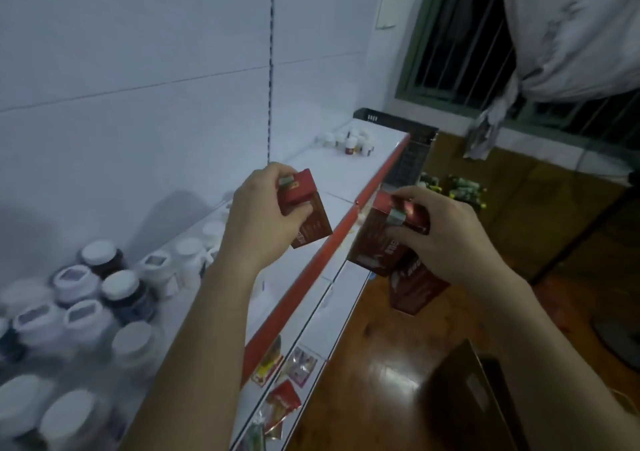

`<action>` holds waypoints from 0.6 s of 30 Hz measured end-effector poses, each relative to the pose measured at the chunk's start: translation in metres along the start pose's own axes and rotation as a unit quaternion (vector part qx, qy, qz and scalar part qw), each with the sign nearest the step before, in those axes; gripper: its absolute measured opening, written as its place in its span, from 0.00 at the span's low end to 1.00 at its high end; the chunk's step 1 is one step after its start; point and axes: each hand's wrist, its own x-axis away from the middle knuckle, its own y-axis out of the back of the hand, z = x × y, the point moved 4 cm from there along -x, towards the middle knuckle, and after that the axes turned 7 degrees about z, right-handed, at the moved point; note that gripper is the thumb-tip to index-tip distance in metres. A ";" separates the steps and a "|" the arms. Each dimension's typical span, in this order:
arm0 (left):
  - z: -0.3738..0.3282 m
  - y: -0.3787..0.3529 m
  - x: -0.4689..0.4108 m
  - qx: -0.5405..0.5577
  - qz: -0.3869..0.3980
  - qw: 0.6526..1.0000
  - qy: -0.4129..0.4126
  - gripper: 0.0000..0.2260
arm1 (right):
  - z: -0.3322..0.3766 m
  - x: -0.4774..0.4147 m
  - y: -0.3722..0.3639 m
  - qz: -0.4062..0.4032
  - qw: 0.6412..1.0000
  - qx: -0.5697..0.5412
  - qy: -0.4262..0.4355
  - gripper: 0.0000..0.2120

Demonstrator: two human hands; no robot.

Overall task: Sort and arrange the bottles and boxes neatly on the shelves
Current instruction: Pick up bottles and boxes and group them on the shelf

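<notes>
My left hand [263, 208] grips a red box [311, 215] above the top shelf [332, 180], a white board with a red front edge. Out past that edge, over the floor, my right hand [446, 239] holds two red boxes [381, 243] stacked together, the lower one sticking out below my palm. Several white-capped bottles [104, 298] crowd the near left end of the shelf. A cluster of small white bottles [349, 142] stands at its far end.
A lower white shelf [346, 298] carries loose sachets [298, 367] near its front. A dark box [474, 395] stands on the wooden floor at the lower right. Green-yellow packets [464, 187] lie on the floor by a black crate [408, 139]. Barred window at right.
</notes>
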 end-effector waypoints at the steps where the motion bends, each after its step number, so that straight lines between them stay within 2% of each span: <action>1: -0.004 -0.009 -0.027 -0.004 0.012 1.000 -0.002 0.20 | -0.014 -0.021 0.003 -0.002 1.000 0.001 -0.002 0.23; 9: 0.015 -0.081 -0.200 -0.058 0.055 0.997 0.021 0.19 | -0.110 -0.186 -0.020 0.011 0.999 0.032 0.020 0.24; 14: 0.049 -0.120 -0.288 -0.101 0.034 0.992 0.064 0.19 | -0.158 -0.307 -0.033 0.048 0.993 0.044 0.095 0.23; 18: 0.077 -0.138 -0.349 -0.132 -0.014 0.980 0.146 0.18 | -0.175 -0.406 -0.052 0.088 0.979 0.040 0.181 0.23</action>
